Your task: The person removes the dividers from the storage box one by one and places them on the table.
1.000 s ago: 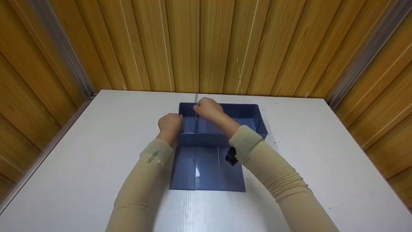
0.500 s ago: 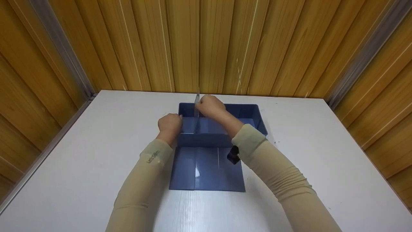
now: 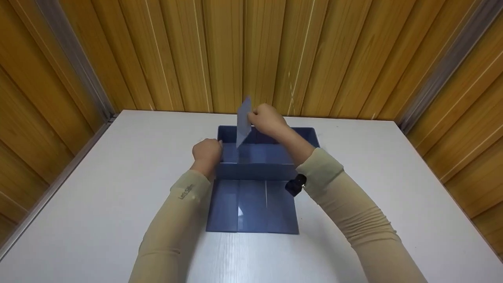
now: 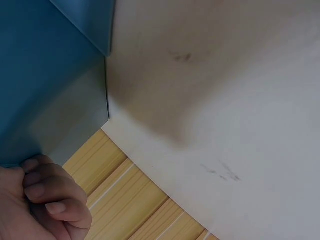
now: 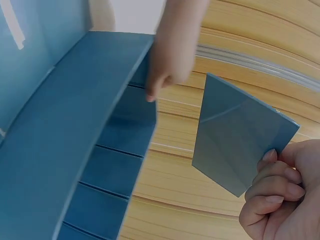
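Note:
A blue rectangular box (image 3: 255, 171) stands open-topped in the middle of the table. My left hand (image 3: 207, 152) pinches the rim of its left wall; in the left wrist view its fingers (image 4: 60, 192) are curled at the wall's edge. Above the box, my right hand (image 3: 268, 120) holds a thin blue-grey divider panel (image 3: 244, 121) upright by its edge. The right wrist view shows the whole panel (image 5: 235, 135) pinched between thumb and curled fingers, apart from the box. Slots run along the inner wall (image 5: 112, 170) of the box.
A flat blue panel (image 3: 252, 206) lies on the white table (image 3: 118, 188), right against the box's front. Yellow wood-patterned walls (image 3: 263, 55) rise behind and at both sides. A small black camera (image 3: 295, 185) sits on the right wrist.
My right hand has lifted the divider panel up out of the box, moving slightly right and back. The left hand has stayed on the left rim.

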{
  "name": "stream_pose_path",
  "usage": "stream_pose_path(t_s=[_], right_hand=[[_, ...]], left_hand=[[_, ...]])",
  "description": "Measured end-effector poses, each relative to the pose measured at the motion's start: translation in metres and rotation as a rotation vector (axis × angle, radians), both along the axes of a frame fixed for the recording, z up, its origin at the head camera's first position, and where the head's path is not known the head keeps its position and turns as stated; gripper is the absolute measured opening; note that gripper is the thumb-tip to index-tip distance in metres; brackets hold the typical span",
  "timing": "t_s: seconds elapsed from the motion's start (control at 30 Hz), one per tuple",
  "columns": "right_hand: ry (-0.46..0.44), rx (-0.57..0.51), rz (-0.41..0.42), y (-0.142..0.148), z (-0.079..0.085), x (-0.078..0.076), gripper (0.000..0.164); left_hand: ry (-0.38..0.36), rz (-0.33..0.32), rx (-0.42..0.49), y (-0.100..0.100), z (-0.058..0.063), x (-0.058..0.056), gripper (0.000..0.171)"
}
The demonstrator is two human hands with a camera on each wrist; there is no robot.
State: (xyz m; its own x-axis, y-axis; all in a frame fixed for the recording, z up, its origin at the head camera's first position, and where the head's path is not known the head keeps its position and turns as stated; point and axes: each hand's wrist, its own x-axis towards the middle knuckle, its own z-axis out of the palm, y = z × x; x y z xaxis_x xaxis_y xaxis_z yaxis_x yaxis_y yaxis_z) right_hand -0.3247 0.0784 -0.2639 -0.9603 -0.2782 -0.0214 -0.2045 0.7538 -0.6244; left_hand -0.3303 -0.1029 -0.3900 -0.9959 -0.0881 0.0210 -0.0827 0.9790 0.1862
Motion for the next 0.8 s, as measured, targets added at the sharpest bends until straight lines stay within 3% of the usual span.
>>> stream_pose_path(t_s=[0.47, 0.8], right_hand=[[0.026, -0.138, 0.065, 0.031, 0.002, 0.024, 0.052], [0.007, -0.108, 0.025, 0.065, -0.003, 0.043, 0.051]], left_hand=[[0.008, -0.003, 0.01, -0.001, -0.002, -0.001, 0.049], [-0.017, -0.012, -0.024, 0.0, 0.0, 0.001, 0.052]])
